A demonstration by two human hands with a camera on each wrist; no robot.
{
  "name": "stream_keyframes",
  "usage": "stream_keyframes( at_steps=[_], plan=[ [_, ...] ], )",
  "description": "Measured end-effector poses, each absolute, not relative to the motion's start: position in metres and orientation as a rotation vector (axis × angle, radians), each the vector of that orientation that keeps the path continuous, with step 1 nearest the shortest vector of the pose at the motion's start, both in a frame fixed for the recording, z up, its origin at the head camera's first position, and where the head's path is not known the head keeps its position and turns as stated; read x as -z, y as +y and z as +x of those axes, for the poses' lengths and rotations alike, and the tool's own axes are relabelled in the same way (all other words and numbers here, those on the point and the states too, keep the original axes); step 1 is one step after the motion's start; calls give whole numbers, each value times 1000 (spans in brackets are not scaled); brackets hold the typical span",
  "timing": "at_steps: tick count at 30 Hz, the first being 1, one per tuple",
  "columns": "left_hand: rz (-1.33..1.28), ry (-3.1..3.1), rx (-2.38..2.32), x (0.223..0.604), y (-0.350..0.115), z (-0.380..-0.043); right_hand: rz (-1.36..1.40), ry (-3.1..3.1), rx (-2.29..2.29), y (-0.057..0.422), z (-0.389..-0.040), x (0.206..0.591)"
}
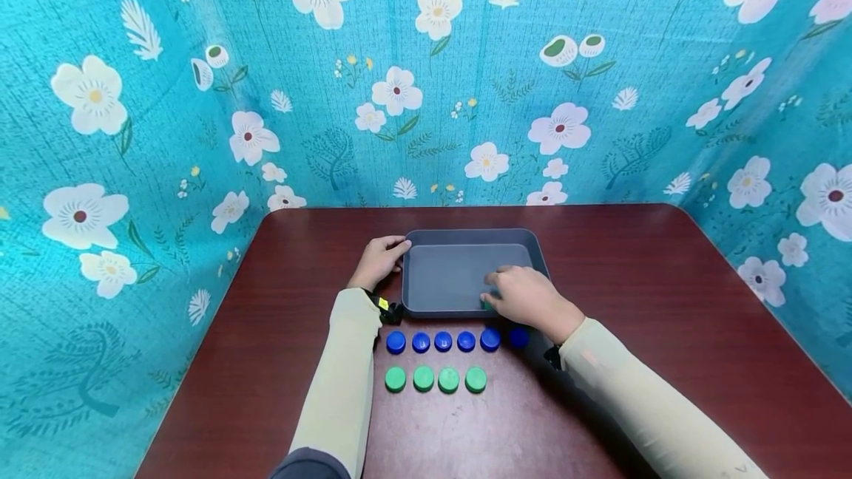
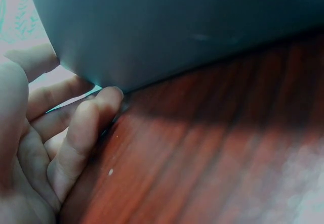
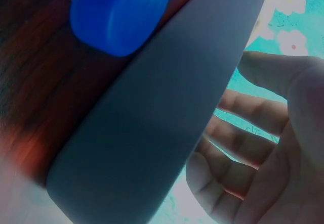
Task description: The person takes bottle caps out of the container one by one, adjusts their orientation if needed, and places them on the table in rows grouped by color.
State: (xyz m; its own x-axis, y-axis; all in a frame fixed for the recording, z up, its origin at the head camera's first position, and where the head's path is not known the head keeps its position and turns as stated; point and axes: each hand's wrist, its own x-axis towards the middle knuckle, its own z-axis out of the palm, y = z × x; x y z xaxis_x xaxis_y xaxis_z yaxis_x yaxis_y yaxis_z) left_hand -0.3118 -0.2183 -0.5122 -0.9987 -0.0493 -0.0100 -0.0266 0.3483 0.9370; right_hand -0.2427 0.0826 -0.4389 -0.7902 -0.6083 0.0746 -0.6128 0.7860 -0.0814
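Note:
My left hand (image 1: 379,261) holds the left edge of a shallow dark grey tray (image 1: 472,237), thumb at the rim and fingers against the outer wall. Over the tray's near right part, my right hand (image 1: 526,300) points down with bent fingers. A small bit of a green bottle cap (image 1: 488,306) shows at its fingertips, low over the tray floor; most of it is hidden by the hand. In the right wrist view the tray wall (image 3: 147,97) hides the fingertips and that cap. The left wrist view shows fingers (image 2: 76,133) at the tray's lower corner.
In front of the tray runs a row of several blue bottle caps (image 1: 443,341), the rightmost in the right arm's shadow. Nearer lies a row of several green bottle caps (image 1: 449,380). All sit on a dark red wooden table (image 1: 632,265), with a flowered blue curtain (image 1: 399,154) behind.

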Motion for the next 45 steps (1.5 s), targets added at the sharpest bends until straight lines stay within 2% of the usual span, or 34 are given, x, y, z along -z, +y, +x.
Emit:
stream_keyframes(
  at_steps=[45],
  plan=[
    [89, -2569, 1778, 511, -217, -310, 1013, -3044, -276, 77, -259, 452]
  ],
)
